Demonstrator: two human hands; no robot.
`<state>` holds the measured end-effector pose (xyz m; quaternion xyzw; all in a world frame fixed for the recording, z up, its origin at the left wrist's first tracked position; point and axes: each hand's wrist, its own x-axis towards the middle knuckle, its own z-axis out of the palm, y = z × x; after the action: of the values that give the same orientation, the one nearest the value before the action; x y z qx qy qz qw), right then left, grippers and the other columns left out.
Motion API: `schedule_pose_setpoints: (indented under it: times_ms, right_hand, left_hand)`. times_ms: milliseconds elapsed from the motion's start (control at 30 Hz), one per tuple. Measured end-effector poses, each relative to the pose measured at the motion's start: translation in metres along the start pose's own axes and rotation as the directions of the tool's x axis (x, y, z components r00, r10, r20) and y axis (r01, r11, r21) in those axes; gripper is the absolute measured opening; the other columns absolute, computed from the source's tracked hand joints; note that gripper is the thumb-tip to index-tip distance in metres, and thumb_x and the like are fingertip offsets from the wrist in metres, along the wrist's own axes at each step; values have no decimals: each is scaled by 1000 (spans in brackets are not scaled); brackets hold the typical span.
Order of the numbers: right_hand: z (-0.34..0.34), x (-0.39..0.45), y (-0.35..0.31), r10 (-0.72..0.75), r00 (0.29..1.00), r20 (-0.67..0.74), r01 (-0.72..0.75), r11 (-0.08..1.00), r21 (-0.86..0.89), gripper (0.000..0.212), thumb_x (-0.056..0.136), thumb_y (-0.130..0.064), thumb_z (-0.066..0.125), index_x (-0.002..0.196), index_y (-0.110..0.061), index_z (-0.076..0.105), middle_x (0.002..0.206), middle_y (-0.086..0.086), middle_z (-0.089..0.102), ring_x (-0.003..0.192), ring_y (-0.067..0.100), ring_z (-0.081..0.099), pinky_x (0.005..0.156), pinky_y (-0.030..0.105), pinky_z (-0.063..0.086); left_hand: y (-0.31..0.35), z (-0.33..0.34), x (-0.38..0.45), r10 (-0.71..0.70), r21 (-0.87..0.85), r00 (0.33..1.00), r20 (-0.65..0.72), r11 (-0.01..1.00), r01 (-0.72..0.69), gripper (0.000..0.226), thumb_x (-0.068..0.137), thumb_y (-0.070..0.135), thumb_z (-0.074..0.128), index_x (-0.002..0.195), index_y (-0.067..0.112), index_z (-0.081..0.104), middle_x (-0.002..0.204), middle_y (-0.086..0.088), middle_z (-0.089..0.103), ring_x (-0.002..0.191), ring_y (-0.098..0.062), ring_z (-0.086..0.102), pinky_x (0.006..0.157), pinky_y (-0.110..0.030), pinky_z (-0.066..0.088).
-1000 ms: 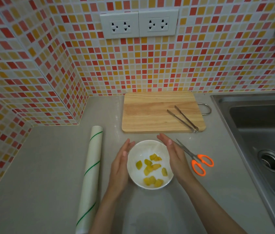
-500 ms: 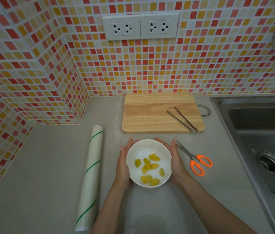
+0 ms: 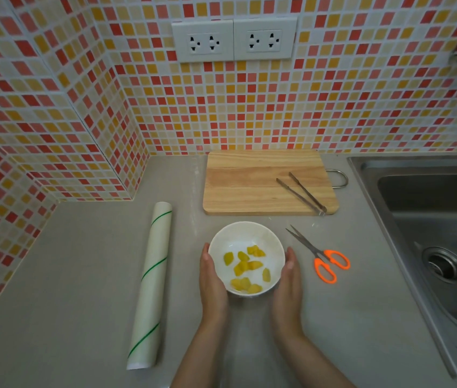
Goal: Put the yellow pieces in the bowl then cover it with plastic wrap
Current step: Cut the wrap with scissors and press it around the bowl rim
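Observation:
A white bowl [image 3: 244,233] stands on the grey counter near its front, with several yellow pieces [image 3: 242,266] inside. My left hand [image 3: 211,287] is cupped against the bowl's left side and my right hand [image 3: 287,281] against its right side, with the fingers of both along the lower wall. There is a faint sheen over the bowl and on the counter in front of it. I cannot tell whether that is film. The plastic wrap roll [image 3: 153,278], white with green stripes, lies lengthwise to the left of my left hand.
A wooden cutting board [image 3: 249,183] with metal tongs [image 3: 303,196] lies behind the bowl. Orange-handled scissors [image 3: 324,259] lie just right of my right hand. A steel sink [image 3: 431,219] fills the right side. A tiled wall with sockets [image 3: 234,40] rises behind and to the left.
Both hands closed in on the bowl, then slid back along its sides from the far rim toward its near half. The bowl has stayed in place.

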<state>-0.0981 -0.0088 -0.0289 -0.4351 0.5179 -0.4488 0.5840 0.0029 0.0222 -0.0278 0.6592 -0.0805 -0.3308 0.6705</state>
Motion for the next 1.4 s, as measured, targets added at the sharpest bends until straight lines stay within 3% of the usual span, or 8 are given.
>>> schedule_pose_setpoints:
  times_ms: [133, 300, 600, 700, 833, 1067, 1233, 1400]
  right_hand:
    - [18, -12, 0, 24, 999, -22, -21, 994, 109, 59, 87, -54, 31, 140, -28, 31, 143, -4, 41, 128, 12, 43, 107, 37, 37]
    - [18, -14, -5, 4, 1000, -16, -2, 994, 112, 44, 95, -39, 30, 135, -24, 39, 135, -1, 50, 120, 7, 50, 95, 23, 42]
    - [-11, 38, -44, -137, 982, 129, 151, 983, -101, 44, 97, -37, 30, 140, -28, 33, 142, -18, 34, 133, 0, 30, 101, 16, 24]
    - [6, 67, -60, -157, 939, 305, 206, 969, -135, 46, 97, -39, 28, 142, -27, 30, 146, -15, 33, 134, -2, 29, 102, 8, 24]
    - [21, 80, -43, -53, 901, 431, 151, 969, -197, 49, 96, -44, 27, 140, -25, 35, 145, -4, 42, 132, 5, 37, 114, 30, 25]
    - [22, 75, -37, -7, 943, 332, 43, 994, -102, 42, 89, -59, 27, 117, -45, 56, 130, -6, 58, 120, 13, 52, 103, 39, 42]
    - [21, 71, -36, 69, 972, 223, -73, 997, 7, 38, 96, -47, 25, 109, -41, 60, 124, 0, 61, 111, 17, 58, 97, 38, 46]
    - [10, 67, -27, 94, 992, 79, -98, 993, 59, 40, 97, -42, 29, 117, -26, 60, 123, 2, 62, 102, 11, 60, 83, 28, 49]
  left_hand:
    - [-5, 7, -8, 43, -33, 998, -38, 998, -44, 39, 101, 34, 26, 133, 26, 47, 133, -1, 55, 115, -13, 55, 88, -23, 46]
    - [1, 15, -6, -49, -133, 996, -76, 990, 39, 43, 100, 36, 25, 132, 24, 50, 132, -7, 57, 119, -23, 55, 102, -43, 44]
    - [30, -7, 39, 267, 238, 962, -54, 939, -247, 45, 101, 33, 27, 141, 18, 38, 147, 1, 41, 132, -6, 37, 105, -13, 24]
    - [23, 1, 27, 260, 159, 965, -26, 954, -253, 43, 101, 30, 26, 142, 20, 36, 145, 2, 42, 131, -6, 38, 108, -18, 27]
    - [17, 12, 22, 68, -69, 998, 12, 995, -67, 42, 101, 31, 24, 138, 21, 41, 138, -2, 52, 121, -14, 51, 100, -29, 41]
    - [23, 13, 38, -87, -126, 983, 161, 986, 108, 47, 100, 43, 16, 117, 31, 58, 111, 3, 67, 104, -17, 62, 93, -34, 48]
    - [30, 13, 51, -64, -38, 970, 232, 996, 75, 53, 100, 44, 16, 90, 40, 67, 80, 16, 75, 78, -1, 69, 66, -19, 52]
    - [37, 21, 59, 221, 119, 975, 11, 968, -221, 40, 101, 30, 29, 122, 14, 59, 120, -1, 64, 116, -14, 56, 101, -25, 38]
